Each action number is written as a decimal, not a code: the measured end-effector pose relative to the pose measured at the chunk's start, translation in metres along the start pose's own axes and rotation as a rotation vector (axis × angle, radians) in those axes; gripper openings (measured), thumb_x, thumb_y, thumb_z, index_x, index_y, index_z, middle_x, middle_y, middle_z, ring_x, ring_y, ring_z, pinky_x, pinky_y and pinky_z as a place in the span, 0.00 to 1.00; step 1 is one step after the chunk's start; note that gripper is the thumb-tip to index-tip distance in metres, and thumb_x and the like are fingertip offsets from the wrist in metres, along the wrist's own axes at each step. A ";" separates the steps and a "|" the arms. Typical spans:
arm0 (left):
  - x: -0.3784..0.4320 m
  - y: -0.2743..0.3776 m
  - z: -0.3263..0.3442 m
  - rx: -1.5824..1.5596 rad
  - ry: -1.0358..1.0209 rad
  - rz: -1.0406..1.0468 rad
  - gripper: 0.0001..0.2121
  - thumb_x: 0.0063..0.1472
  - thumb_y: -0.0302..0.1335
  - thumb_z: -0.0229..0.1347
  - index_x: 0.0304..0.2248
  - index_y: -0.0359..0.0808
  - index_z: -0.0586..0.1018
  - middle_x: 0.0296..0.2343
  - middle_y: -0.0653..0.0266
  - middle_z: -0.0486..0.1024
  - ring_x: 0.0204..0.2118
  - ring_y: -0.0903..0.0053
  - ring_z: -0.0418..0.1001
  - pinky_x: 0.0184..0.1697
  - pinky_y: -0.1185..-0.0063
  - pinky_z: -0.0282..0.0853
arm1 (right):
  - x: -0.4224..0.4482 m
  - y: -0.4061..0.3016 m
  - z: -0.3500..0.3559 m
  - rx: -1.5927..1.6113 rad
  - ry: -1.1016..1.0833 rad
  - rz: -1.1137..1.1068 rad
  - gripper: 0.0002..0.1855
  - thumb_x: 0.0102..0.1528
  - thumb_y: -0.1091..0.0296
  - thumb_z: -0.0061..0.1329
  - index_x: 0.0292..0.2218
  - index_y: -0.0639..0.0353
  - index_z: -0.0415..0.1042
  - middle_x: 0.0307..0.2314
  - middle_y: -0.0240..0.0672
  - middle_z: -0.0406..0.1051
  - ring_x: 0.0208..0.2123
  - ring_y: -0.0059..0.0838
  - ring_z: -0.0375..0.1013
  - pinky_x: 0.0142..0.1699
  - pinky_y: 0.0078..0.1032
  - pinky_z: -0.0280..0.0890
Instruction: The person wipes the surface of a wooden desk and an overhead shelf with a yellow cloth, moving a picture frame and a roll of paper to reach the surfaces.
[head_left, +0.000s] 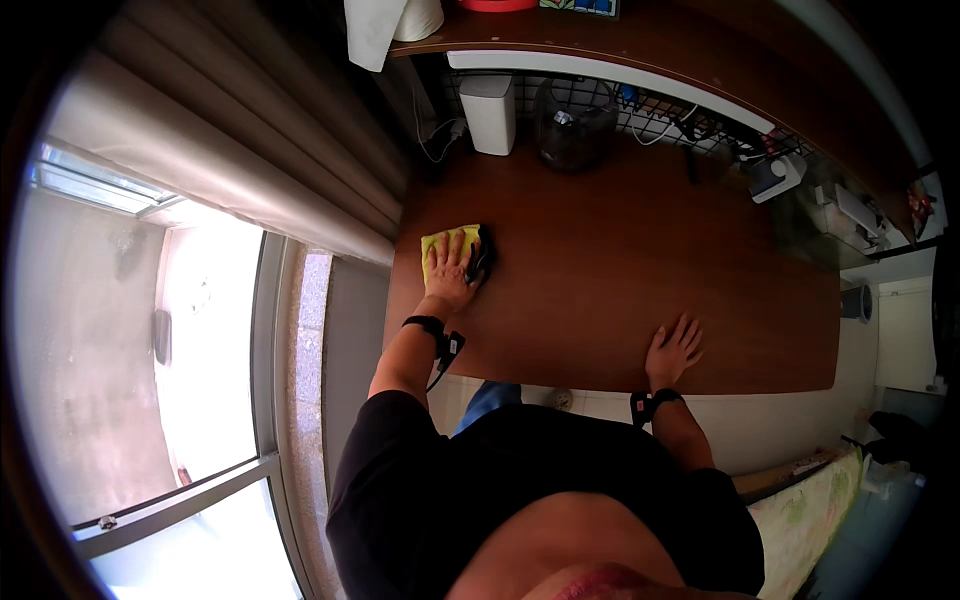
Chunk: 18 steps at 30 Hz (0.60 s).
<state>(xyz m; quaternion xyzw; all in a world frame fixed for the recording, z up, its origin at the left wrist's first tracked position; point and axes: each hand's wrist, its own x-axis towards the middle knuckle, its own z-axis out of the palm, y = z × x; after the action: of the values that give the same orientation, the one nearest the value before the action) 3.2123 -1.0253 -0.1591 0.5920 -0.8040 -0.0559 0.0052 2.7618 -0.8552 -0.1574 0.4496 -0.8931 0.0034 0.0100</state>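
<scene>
My left hand (450, 274) lies palm down with its fingers spread on a folded yellow cloth (469, 232), near the left edge of a dark brown wooden table (585, 277). A black object (487, 255), too dark to identify, sits against the cloth's right side beside my thumb. My right hand (673, 351) rests flat on the bare wood near the front edge, fingers apart, with nothing in it. Each wrist wears a black strap with a small black device.
At the back stand a white box-shaped device (488, 116) and a dark transparent container (574, 127), below a wooden shelf (600, 45). A white device (778, 178) and cables are at the back right. A beige curtain (285, 172) hangs at the left.
</scene>
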 end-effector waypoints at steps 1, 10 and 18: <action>0.015 -0.001 0.000 -0.009 -0.007 0.012 0.35 0.61 0.48 0.48 0.65 0.53 0.50 0.65 0.58 0.42 0.67 0.52 0.37 0.66 0.56 0.37 | 0.001 0.001 0.002 0.003 0.022 -0.014 0.34 0.64 0.43 0.26 0.66 0.47 0.45 0.67 0.38 0.37 0.68 0.44 0.34 0.66 0.58 0.31; 0.123 -0.009 -0.012 0.119 -0.128 0.039 0.34 0.63 0.52 0.43 0.65 0.47 0.53 0.66 0.63 0.37 0.69 0.60 0.31 0.68 0.61 0.33 | 0.000 0.009 0.004 0.001 -0.001 -0.015 0.34 0.64 0.43 0.27 0.66 0.47 0.46 0.66 0.41 0.40 0.67 0.46 0.38 0.65 0.58 0.32; 0.194 -0.020 -0.013 0.108 -0.111 0.022 0.32 0.65 0.52 0.41 0.64 0.47 0.56 0.66 0.64 0.38 0.68 0.61 0.32 0.68 0.63 0.34 | 0.001 0.008 -0.005 0.024 -0.001 -0.004 0.33 0.62 0.46 0.32 0.65 0.47 0.48 0.65 0.41 0.42 0.67 0.46 0.38 0.66 0.58 0.32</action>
<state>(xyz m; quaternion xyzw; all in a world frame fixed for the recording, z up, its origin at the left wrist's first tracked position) 3.1740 -1.2169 -0.1592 0.5783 -0.8114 -0.0454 -0.0708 2.7554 -0.8511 -0.1525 0.4517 -0.8921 0.0139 0.0040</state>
